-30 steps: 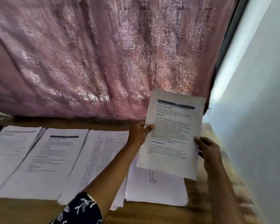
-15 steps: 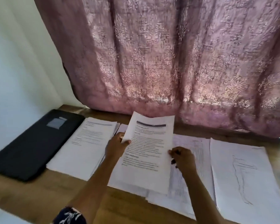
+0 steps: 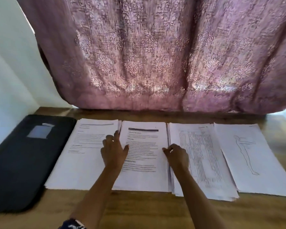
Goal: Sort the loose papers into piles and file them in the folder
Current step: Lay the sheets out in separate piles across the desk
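Left hand [image 3: 114,151] — fingers spread flat on headed-text pile [image 3: 144,162], 9 o'clock edge; right hand [image 3: 176,155] curled at its 3 o'clock edge, grasp cannot be told. Pile is 1 of 4 abreast on table [image 3: 139,212]; black folder [image 3: 23,159] at 9 o'clock — curtain [image 3: 155,63] at 12.

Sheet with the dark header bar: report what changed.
The white printed sheet with the dark header bar came down from mid-air onto the second pile from the left and lies flat. The left hand let go and rests spread-fingered at its left edge; the right hand curls at its right edge, grip unclear. The other paper piles and the black folder stayed put.
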The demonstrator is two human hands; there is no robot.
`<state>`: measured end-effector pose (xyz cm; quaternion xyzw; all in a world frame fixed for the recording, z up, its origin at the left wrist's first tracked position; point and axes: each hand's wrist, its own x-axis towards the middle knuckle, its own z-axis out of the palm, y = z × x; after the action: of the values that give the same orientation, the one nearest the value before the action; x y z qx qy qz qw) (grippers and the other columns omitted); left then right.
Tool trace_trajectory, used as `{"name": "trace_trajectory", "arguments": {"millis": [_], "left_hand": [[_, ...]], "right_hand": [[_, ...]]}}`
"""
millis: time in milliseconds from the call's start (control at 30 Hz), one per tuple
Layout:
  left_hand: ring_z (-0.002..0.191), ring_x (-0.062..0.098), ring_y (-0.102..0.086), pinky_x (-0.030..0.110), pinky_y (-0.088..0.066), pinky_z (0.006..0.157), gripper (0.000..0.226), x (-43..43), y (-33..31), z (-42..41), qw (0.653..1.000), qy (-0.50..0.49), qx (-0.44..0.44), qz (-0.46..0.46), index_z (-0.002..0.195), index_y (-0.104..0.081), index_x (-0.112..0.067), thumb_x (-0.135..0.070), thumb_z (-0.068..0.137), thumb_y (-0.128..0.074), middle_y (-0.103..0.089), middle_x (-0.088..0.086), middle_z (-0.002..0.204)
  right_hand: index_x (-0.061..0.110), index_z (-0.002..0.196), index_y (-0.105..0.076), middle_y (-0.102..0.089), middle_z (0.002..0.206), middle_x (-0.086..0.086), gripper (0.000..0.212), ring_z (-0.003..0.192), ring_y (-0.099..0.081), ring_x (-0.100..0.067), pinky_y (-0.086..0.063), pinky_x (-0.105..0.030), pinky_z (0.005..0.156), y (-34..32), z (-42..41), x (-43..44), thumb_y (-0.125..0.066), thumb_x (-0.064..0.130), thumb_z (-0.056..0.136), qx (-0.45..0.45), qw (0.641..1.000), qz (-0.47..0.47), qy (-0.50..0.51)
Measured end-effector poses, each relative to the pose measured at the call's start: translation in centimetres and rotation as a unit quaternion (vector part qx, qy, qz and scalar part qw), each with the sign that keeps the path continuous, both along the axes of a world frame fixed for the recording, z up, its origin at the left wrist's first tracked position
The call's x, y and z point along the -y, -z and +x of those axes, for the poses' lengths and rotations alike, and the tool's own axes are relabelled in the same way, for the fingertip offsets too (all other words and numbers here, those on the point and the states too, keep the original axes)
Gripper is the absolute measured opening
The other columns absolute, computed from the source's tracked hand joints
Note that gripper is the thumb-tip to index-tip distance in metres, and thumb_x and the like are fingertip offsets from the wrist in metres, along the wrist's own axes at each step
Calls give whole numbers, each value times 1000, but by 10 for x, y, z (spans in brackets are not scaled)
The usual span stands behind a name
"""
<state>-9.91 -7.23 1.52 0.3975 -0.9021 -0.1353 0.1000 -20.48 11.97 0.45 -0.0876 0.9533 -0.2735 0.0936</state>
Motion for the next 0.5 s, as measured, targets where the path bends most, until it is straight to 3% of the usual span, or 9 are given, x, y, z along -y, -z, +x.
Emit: {"name": "trace_trajectory", "arguments": {"millis": [167, 267, 367, 433, 500], "left_hand": [[124, 34, -50, 51, -47, 94, 58, -49, 6, -15, 980, 173, -88, -32, 132, -56, -19, -41, 80, -72, -53, 12, 137], [129, 32, -48, 53, -44, 99, 56, -99, 8, -34, 942, 315, -113, -32, 129, -58, -24, -50, 80, -65, -52, 8, 140], [149, 25, -6, 53, -12, 119, 75, -154, 12, -52, 876, 481, 12, 0, 148, -30, -36, -72, 83, -43, -12, 1, 162], [146, 21, 20, 51, 12, 117, 91, -189, 21, -60, 839, 536, 92, -13, 152, -8, -41, -84, 77, -34, 17, -3, 160], [144, 25, 26, 50, 20, 112, 95, -215, 40, -63, 833, 537, 133, -18, 151, 5, -43, -89, 72, -20, 27, -2, 156]], "right_hand": [[22, 111, -58, -71, 97, 2, 26, 85, -67, -17, -46, -25, 69, -8, 0, -45, -48, 42, 97, -125, 989, 19, 73], [17, 114, -62, -67, 111, -2, 25, 102, -62, -23, -50, -33, 79, 2, -11, -102, -54, 32, 95, -171, 981, 8, 96], [12, 125, -58, -58, 130, -10, 38, 118, -53, -31, -44, -47, 94, 16, -32, -168, -53, 33, 93, -147, 980, 80, 106], [16, 142, -42, -38, 150, -7, 53, 137, -36, -27, -28, -52, 109, 22, -42, -202, -43, 44, 96, -83, 981, 153, 87], [25, 152, -20, -13, 160, 2, 61, 147, -12, -17, -10, -52, 115, 30, -51, -224, -31, 53, 99, -36, 978, 200, 48]]}}
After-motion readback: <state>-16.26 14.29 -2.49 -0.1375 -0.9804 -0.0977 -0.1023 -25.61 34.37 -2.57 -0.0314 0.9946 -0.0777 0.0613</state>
